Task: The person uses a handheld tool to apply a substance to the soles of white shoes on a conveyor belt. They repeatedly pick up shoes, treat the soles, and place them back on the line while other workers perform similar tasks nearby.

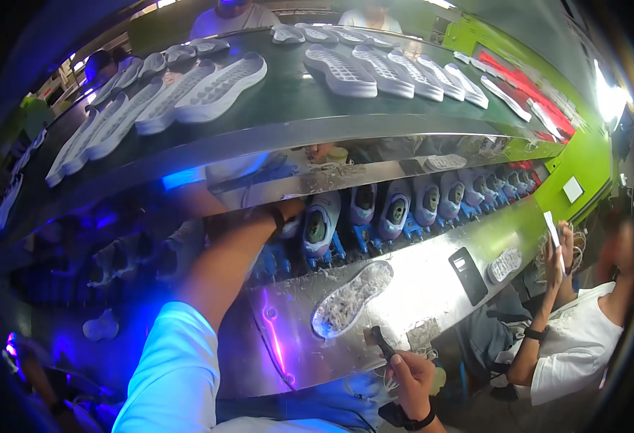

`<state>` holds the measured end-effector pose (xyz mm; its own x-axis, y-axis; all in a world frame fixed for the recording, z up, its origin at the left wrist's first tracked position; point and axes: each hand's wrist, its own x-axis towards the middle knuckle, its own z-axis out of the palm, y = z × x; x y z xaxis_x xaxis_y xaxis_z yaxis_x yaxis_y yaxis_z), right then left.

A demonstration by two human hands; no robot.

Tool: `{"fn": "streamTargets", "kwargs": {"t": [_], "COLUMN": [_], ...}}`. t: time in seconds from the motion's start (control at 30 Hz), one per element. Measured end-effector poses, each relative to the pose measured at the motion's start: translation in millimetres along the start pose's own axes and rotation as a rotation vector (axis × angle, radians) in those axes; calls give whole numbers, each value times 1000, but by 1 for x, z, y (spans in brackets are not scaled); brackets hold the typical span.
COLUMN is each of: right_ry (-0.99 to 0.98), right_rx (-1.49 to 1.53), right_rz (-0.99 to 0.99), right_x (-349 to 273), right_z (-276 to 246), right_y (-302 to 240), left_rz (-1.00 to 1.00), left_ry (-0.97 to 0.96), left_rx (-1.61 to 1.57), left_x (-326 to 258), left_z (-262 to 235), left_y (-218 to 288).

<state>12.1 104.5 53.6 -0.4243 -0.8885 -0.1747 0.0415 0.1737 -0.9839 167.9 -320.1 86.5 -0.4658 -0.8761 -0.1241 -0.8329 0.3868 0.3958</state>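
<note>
My left arm reaches across the metal ledge to a row of shoe uppers on blue holders. The left hand (292, 208) is beside the nearest light-coloured shoe upper (322, 225); its fingers are mostly hidden, so whether it grips anything does not show. Low in the view, my right hand (416, 377) is closed round the dark handle of a small brush (383, 342). The bristle end points up and left, over the ledge. Just beyond it lies a shoe-sole-shaped pad (353, 299) with a rough, grey-white surface.
On the metal ledge (432, 299) lie a dark phone-like slab (468, 276) and a small white sole (504, 265). White soles (223, 88) line the green upper belt (281, 101). At right, a co-worker (580, 339) holds a white sole (552, 234). A violet light strip glows at left.
</note>
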Motion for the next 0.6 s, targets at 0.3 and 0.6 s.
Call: {"fn": "streamTargets", "kwargs": {"t": [0.3,0.6], "right_ry": [-35,-16], "right_rx": [6,-8], "right_rz": [5,-29], "right_x": [7,-1], "right_z": [5,10], "right_y": [4,-8], "left_rz": [86,-159], "left_ry": [167,218], "left_rx": [23,194], "left_x": [1,-22], "left_z": [8,-32], "left_y": [-34,-168]}}
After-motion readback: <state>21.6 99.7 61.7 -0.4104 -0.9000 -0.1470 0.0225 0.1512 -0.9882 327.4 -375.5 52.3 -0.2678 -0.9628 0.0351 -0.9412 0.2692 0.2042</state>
